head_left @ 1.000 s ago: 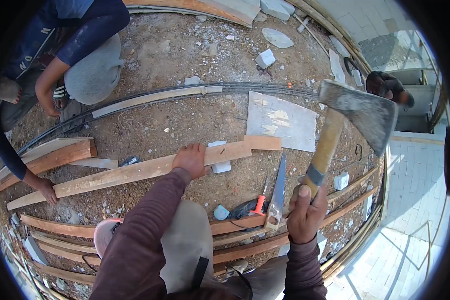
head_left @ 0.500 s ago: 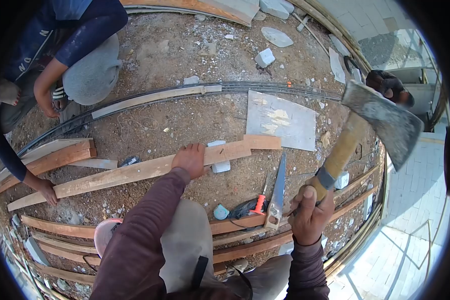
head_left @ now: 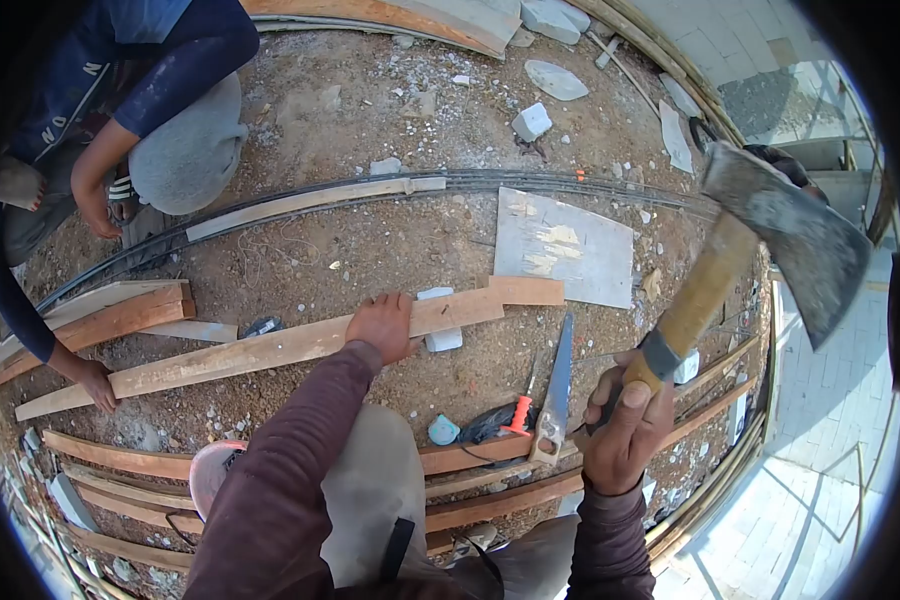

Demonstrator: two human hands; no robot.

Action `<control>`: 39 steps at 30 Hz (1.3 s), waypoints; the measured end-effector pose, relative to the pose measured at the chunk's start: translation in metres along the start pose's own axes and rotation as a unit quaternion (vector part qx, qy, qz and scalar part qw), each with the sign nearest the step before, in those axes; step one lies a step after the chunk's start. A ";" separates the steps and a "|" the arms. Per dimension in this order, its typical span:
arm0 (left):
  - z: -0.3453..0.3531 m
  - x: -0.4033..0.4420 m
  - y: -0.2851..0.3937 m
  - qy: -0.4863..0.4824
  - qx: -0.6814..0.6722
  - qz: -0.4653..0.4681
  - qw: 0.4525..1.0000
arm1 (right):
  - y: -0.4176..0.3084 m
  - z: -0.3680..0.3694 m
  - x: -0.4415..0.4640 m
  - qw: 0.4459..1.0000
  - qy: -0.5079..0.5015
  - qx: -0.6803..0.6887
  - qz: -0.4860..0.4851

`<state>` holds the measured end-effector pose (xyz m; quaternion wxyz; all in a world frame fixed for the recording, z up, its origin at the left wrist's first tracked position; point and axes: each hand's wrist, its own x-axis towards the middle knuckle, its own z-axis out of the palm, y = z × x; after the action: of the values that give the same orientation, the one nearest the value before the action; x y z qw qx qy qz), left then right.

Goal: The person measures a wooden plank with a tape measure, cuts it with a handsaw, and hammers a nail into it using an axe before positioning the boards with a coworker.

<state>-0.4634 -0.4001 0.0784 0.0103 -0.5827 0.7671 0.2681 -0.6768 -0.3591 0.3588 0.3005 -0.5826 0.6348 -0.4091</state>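
Note:
My left hand (head_left: 382, 328) grips a long wooden board (head_left: 220, 360) near its right end, fingers wrapped over the far edge. Beneath that end is a white block (head_left: 443, 340), partly hidden, and a short wood piece (head_left: 530, 291) lies at the board's tip. My right hand (head_left: 628, 420) is closed around the handle of an axe (head_left: 710, 270), its broad metal head raised at the upper right. A co-worker's hand (head_left: 97, 384) rests on the board's left end. Below the board lie a handsaw (head_left: 554, 385), an orange-handled tool (head_left: 520, 412) and a teal round object (head_left: 443, 430).
A crouching co-worker (head_left: 100, 110) is at the upper left beside a grey sack (head_left: 188, 150). Metal bars (head_left: 530, 180) cross the dirt ground beyond a pale flat panel (head_left: 570, 245). Several timber strips (head_left: 515, 497) lie near my legs. Another person (head_left: 785, 165) is partly hidden behind the axe head.
The axe has shifted slightly right and downward in my right hand. My left hand stays on the board, and the co-worker's hand has hardly moved.

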 end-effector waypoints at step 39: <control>0.000 0.001 0.002 0.002 -0.001 -0.006 1.000 | 0.132 0.027 -0.047 0.941 -0.187 -0.271 0.083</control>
<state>-0.4658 -0.4003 0.0789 0.0097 -0.5879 0.7635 0.2671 -0.7122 -0.3187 0.2268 0.2776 -0.6535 0.6998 -0.0788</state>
